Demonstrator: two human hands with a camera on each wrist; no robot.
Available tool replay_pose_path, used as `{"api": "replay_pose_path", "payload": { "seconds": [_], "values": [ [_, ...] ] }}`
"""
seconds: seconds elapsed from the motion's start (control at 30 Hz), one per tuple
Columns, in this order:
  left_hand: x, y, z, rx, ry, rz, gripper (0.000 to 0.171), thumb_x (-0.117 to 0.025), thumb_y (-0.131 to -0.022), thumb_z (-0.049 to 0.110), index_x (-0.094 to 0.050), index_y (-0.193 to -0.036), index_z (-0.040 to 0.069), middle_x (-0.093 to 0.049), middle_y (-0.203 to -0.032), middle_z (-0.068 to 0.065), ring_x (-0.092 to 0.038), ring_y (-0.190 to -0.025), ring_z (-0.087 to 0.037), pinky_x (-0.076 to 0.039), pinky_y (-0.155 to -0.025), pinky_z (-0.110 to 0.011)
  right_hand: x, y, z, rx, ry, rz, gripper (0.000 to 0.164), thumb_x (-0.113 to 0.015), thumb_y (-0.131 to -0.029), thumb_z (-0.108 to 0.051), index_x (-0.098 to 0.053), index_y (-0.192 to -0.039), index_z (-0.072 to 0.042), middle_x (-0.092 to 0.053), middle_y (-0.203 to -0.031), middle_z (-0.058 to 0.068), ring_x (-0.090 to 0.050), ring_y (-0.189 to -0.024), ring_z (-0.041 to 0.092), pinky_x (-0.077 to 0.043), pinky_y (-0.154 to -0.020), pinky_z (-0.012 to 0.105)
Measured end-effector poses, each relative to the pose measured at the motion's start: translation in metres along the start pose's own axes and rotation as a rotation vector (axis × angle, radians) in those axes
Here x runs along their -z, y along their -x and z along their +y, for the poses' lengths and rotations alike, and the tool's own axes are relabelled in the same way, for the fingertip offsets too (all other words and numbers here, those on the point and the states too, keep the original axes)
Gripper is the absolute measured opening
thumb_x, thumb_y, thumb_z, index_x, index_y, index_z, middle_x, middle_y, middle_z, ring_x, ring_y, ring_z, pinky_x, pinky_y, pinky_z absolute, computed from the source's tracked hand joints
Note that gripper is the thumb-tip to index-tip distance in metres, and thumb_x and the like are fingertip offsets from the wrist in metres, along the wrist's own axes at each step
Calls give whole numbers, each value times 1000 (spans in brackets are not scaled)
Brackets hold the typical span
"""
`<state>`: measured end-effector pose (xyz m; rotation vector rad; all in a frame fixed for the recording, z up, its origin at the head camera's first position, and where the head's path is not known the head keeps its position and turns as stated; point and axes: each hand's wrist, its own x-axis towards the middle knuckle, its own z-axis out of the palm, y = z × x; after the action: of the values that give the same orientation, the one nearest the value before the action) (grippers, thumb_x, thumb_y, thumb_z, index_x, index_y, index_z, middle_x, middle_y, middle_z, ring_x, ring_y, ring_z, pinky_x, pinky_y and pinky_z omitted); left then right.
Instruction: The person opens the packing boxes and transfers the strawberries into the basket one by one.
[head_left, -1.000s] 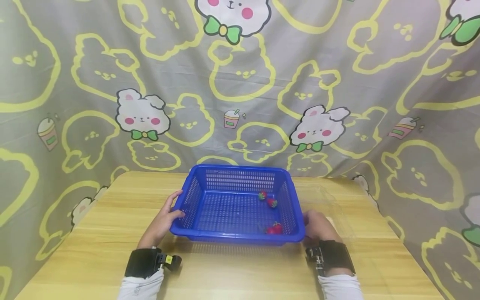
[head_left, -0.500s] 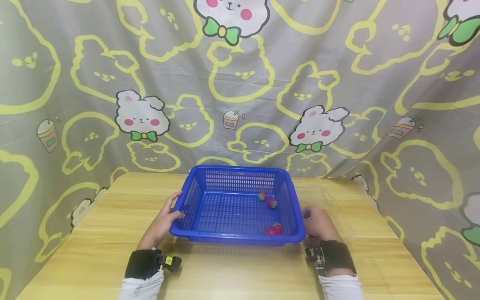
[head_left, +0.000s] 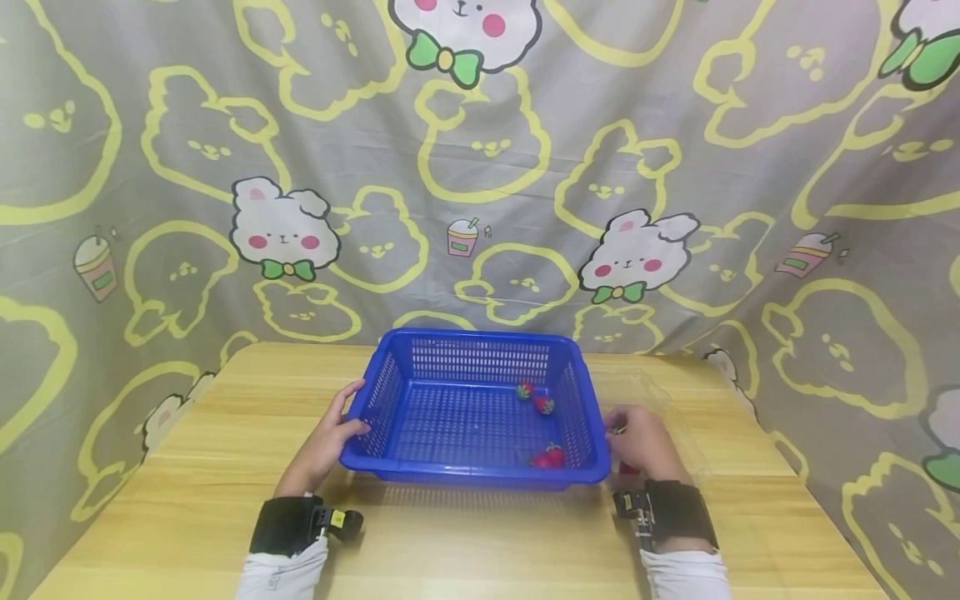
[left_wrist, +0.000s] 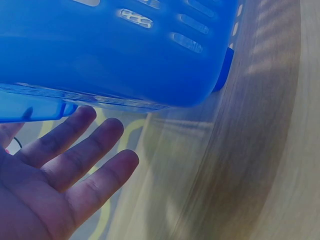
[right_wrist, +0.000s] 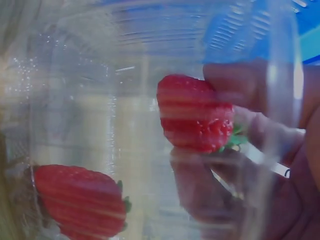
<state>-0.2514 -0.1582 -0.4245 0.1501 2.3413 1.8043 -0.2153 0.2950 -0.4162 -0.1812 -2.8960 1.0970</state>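
Note:
A blue plastic basket point(head_left: 480, 473) with slotted walls stands at the table's middle. Several strawberries point(head_left: 544, 406) lie along its right side. At the left rim rests my left hand point(head_left: 326, 442), thumb and fingers spread; three of its fingers point(left_wrist: 100, 175) extend loosely beneath the rim in the left wrist view. Just right of the basket, my right hand point(head_left: 639, 437) reaches into a clear plastic box point(head_left: 686, 425). Its thumb and fingers pinch a strawberry point(right_wrist: 192, 117), seen through the box wall. Another strawberry point(right_wrist: 82, 202) lies lower in that box.
A wood-grain table point(head_left: 187, 467) carries everything, with bare surface on the left and in front. A grey cartoon-print curtain point(head_left: 480, 275) surrounds its back and sides. Wrist cameras point(head_left: 345, 525) are strapped to both forearms.
My right hand has shifted slightly up and right, and red shows below it at the box. The left hand and basket stay in place.

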Motion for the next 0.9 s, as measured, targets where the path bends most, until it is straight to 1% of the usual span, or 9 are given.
{"api": "replay_pose_path", "payload": {
  "seconds": [0.17,0.3,0.43,0.6,0.77,0.9],
  "values": [
    [-1,-1,1,-5,0,-6,71,-48,-93,10,-15,-154,25,-29,-146,-33,-39,-127,-52,-37,-99,-62,5,1,-4,19,16,19,13,-69,-81,-4,-68,-93,1,-68,-85,11,-61,-64,19,-51,-56,35],
    [-1,-3,2,-14,10,-6,71,-48,-93,10,-15,-154,25,-32,-144,-33,-43,-123,-51,-42,-96,-58,7,3,-6,14,16,28,14,-70,-81,-5,-68,-93,0,-68,-84,10,-61,-65,19,-51,-56,35],
    [-1,-5,2,-19,15,-4,71,-48,-93,9,-16,-154,25,-34,-141,-33,-46,-120,-49,-46,-93,-55,9,2,-5,32,21,43,12,-70,-81,-6,-68,-92,-1,-68,-82,9,-61,-67,19,-50,-56,33],
    [-2,-6,2,-23,18,-3,71,-48,-93,9,-16,-154,24,-35,-139,-33,-49,-117,-47,-48,-91,-52,10,2,-6,59,27,70,11,-71,-82,-9,-67,-89,-2,-68,-80,8,-62,-68,19,-50,-55,32],
    [-1,-4,1,-24,23,-10,72,-48,-92,8,-15,-154,24,-34,-141,-33,-47,-120,-47,-46,-93,-52,10,3,-7,63,10,75,9,-70,-83,-9,-67,-88,-2,-68,-77,6,-63,-67,18,-50,-58,33],
    [1,0,-2,-16,18,-12,72,-48,-93,8,-14,-155,24,-31,-144,-34,-42,-124,-49,-42,-97,-56,8,6,-8,65,-3,75,8,-70,-83,-9,-67,-87,-3,-68,-74,4,-64,-68,18,-51,-61,33]
  ]
}}
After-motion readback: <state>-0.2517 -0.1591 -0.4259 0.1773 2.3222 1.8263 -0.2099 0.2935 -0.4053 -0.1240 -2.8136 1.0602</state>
